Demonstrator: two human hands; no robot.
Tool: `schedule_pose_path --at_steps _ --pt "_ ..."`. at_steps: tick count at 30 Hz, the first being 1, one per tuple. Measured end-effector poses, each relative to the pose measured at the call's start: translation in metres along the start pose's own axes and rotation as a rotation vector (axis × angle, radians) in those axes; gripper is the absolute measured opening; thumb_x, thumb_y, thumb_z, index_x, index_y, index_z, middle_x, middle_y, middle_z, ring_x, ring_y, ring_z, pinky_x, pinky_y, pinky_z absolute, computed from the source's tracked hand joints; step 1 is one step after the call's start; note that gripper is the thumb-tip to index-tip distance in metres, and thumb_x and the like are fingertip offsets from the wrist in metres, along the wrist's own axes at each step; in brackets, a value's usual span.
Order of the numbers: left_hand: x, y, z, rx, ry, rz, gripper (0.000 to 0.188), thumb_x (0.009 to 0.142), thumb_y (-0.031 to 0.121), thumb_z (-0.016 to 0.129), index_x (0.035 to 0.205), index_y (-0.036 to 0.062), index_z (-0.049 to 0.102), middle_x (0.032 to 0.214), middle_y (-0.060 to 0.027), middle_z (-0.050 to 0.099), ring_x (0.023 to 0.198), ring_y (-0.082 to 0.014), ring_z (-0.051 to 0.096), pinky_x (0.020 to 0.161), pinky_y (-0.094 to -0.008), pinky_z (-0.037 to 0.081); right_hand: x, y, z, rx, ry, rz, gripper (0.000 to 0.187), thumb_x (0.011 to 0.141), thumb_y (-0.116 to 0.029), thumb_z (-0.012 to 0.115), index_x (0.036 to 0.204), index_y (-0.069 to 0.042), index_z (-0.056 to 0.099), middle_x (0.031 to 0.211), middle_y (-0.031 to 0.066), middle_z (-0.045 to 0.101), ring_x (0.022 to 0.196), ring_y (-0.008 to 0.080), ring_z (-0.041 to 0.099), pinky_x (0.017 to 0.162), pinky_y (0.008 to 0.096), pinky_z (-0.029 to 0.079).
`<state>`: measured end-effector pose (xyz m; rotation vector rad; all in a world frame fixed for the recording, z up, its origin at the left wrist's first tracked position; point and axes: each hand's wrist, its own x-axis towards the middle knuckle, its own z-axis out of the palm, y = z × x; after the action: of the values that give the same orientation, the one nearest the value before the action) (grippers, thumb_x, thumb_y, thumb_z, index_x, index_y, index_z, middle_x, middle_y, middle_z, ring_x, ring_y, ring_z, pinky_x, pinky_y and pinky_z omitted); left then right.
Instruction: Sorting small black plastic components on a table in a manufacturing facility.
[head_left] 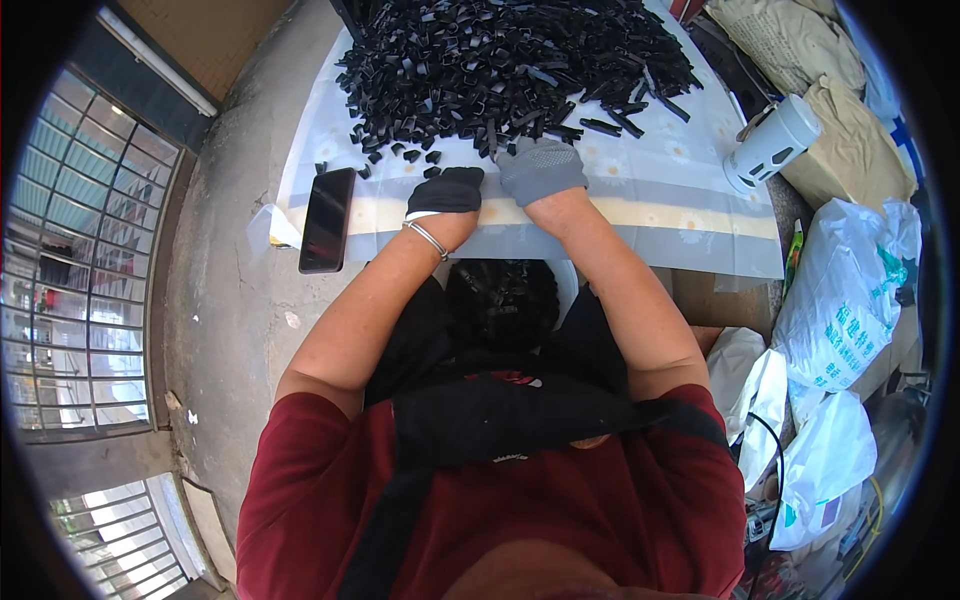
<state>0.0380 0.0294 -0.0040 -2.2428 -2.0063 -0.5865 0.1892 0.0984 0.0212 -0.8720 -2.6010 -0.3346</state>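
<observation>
A large heap of short black strips, cut pieces of rubber or plastic by their look, covers the far part of the table. My left hand, in a black glove with a bracelet at the wrist, is closed in a fist just short of the heap; what it holds, if anything, is hidden. Beside it, my right hand in a grey dotted glove reaches the heap's near edge with its fingers curled. A strip may be at its fingertips, but I cannot make it out. Between my legs, below the table edge, stands a container of black pieces.
A dark phone lies at the table's left edge. On the flowered tablecloth, a white tumbler stands at the right. White plastic bags and brown sacks crowd the right side. A barred window is at the left.
</observation>
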Motion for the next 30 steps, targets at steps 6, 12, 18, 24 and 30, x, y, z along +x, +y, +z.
schedule_pose_path --at_steps 6,12,18,24,30 --pt "0.001 0.005 -0.016 0.065 -0.169 -0.08 0.017 0.077 0.014 0.048 0.089 0.0071 0.058 0.084 -0.0143 0.06 0.079 -0.0307 0.058 0.07 -0.0393 0.047 0.001 0.007 -0.003 -0.007 0.024 -0.006 0.016 0.075 -0.016 0.05 0.083 -0.009 0.061 0.083 0.0108 0.058 0.077 0.027 0.057 0.065 0.0387 0.045" --pt "-0.024 0.009 -0.035 -0.156 -0.113 -0.03 0.021 0.081 0.022 0.049 0.092 0.0064 0.057 0.088 -0.0153 0.06 0.082 -0.0309 0.058 0.072 -0.0404 0.045 -0.039 -0.006 -0.029 0.288 0.154 0.027 0.021 0.077 -0.014 0.055 0.098 -0.007 0.058 0.092 0.014 0.058 0.087 0.0305 0.056 0.073 0.0395 0.044" --pt "-0.05 0.003 -0.048 -0.378 -0.63 -0.268 0.038 0.085 0.038 0.048 0.109 0.0082 0.053 0.093 -0.0193 0.06 0.087 -0.033 0.058 0.077 -0.0353 0.045 -0.072 -0.034 -0.047 0.773 -0.241 0.181 0.034 0.086 -0.023 0.05 0.113 -0.004 0.047 0.103 0.019 0.054 0.098 0.0348 0.051 0.084 0.0383 0.041" --pt "-0.048 0.021 -0.074 -0.562 -0.686 -0.257 0.035 0.085 0.036 0.047 0.101 0.0066 0.057 0.085 -0.0169 0.061 0.078 -0.0323 0.058 0.072 -0.0348 0.045 -0.074 -0.032 -0.059 0.803 -0.259 0.106 0.036 0.085 -0.024 0.051 0.114 -0.004 0.048 0.106 0.0182 0.054 0.102 0.0333 0.05 0.086 0.0375 0.04" --pt "-0.044 0.027 -0.095 -0.643 -0.825 -0.112 0.024 0.077 0.024 0.057 0.092 0.0047 0.06 0.071 -0.0071 0.059 0.064 -0.0172 0.055 0.061 -0.0296 0.045 -0.08 -0.046 -0.064 0.876 -0.18 -0.068 0.032 0.083 -0.024 0.055 0.11 -0.007 0.053 0.105 0.0133 0.057 0.098 0.0306 0.053 0.085 0.0369 0.041"
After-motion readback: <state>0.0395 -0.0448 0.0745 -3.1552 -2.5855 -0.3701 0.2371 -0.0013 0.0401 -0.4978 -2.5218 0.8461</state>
